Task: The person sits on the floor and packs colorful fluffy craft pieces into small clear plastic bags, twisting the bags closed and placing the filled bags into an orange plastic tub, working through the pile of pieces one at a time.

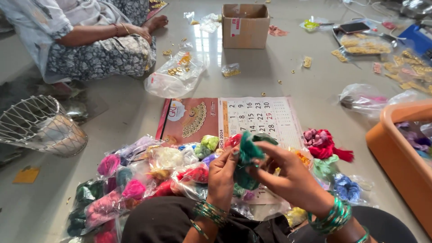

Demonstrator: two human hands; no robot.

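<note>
Both my hands hold a bundle of teal-green thread (247,155) above my lap. My left hand (223,176) grips its lower left side, and my right hand (285,173) pinches its upper right part. Green bangles ring both wrists. Beneath the hands lie several coloured thread bundles, some in clear plastic bags (135,180), spread over a wall calendar (252,118) on the floor. A red bundle (321,144) lies to the right.
An orange plastic tub (396,148) stands at the right. A cardboard box (245,26) sits farther back. Another person (90,38) sits on the floor at upper left. A wire basket (38,123) is at left. Gold trinkets and plastic bags (173,76) scatter the floor.
</note>
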